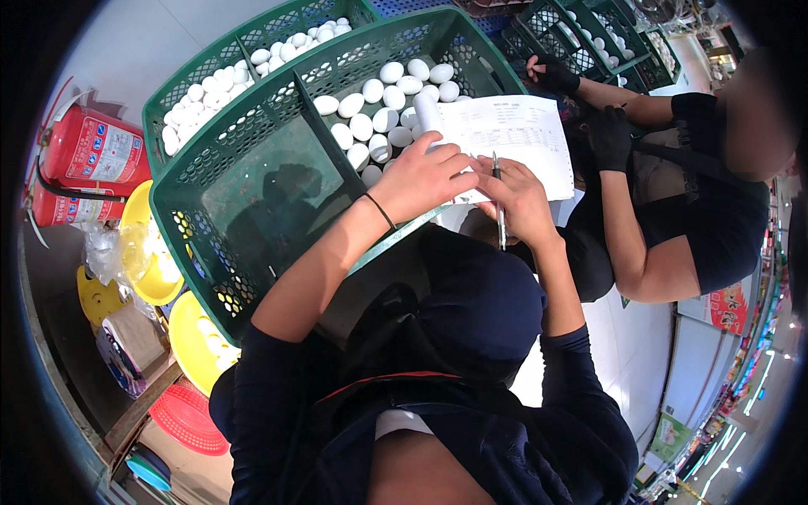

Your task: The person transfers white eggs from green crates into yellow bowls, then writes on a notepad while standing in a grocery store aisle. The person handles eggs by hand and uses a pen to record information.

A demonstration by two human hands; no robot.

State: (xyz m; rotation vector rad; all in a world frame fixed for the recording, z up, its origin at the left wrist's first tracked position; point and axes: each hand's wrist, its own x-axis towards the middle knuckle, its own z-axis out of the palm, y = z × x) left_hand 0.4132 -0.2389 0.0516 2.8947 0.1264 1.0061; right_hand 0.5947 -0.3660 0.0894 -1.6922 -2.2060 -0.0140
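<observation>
My left hand (420, 170), with a dark band at the wrist, grips the lower left edge of some printed paper sheets (514, 129), whose left side curls up. In my right hand (524, 199) a pen (501, 221) is held upright in the picture, while the fingers also touch the sheets' lower edge. Both hands are over the near rim of a green plastic crate (271, 148) with a divider. White eggs (361, 127) lie in its right compartment, partly hidden by the paper and my left hand. Shadow falls across the left compartment's floor.
Behind stands another green crate (243, 50) of white eggs. Red fire extinguishers (104, 145) and yellow plastic baskets (148, 278) are at left, above a red basket (189, 416). At right is another person (669, 189) in black gloves, near more egg crates (584, 38).
</observation>
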